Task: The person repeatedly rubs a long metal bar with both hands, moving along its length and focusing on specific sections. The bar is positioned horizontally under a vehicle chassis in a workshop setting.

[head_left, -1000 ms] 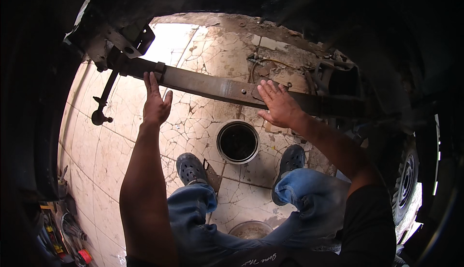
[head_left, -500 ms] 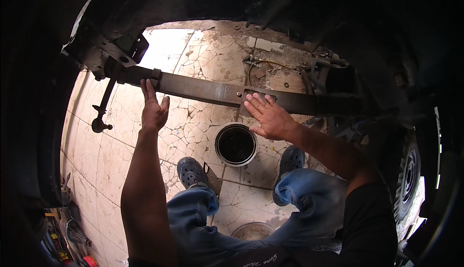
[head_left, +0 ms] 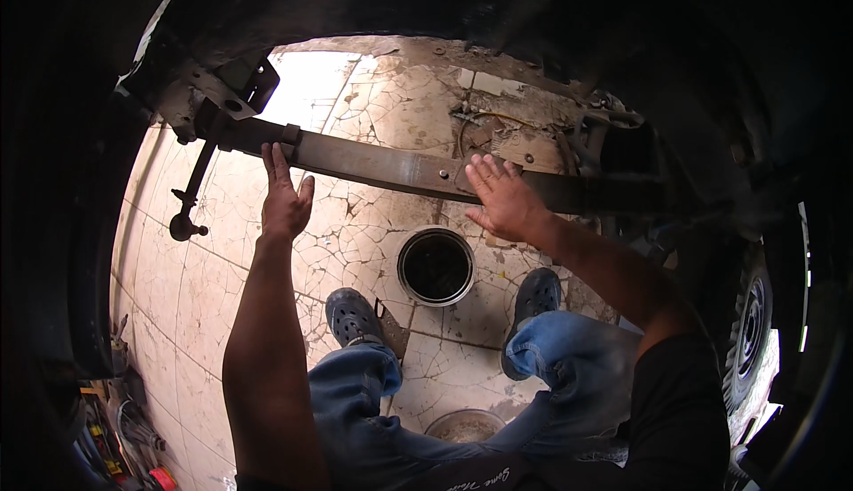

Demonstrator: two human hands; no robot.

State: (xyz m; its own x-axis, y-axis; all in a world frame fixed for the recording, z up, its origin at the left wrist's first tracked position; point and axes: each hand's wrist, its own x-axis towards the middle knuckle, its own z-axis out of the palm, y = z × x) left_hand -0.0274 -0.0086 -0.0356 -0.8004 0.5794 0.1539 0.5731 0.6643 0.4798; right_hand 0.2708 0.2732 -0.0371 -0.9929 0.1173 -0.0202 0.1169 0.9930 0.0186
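A long dark leaf spring [head_left: 373,162] crosses in front of me, with a clip [head_left: 290,139] around its left part. My left hand [head_left: 286,207] has its fingers stretched up against the spring's near edge, just beside the clip. Farther right, my right hand [head_left: 506,199] lies with flat, spread fingers over the spring, to the right of a small bright bolt head [head_left: 443,174]. A thin, dark, square-looking piece [head_left: 466,174] shows partly at its fingertips; its kind is unclear, as the hand covers most of it.
Below the spring, a round open container [head_left: 435,266] with a dark inside stands on cracked tiles between my shoes. A rod with a ball joint [head_left: 182,226] hangs at left. Tools [head_left: 107,442] lie at lower left, a tyre [head_left: 751,331] stands right, and dark vehicle bodywork arches overhead.
My right hand has slid a little right and away from me along the spring, the square piece shifting with it. My left hand has stayed nearly in place.
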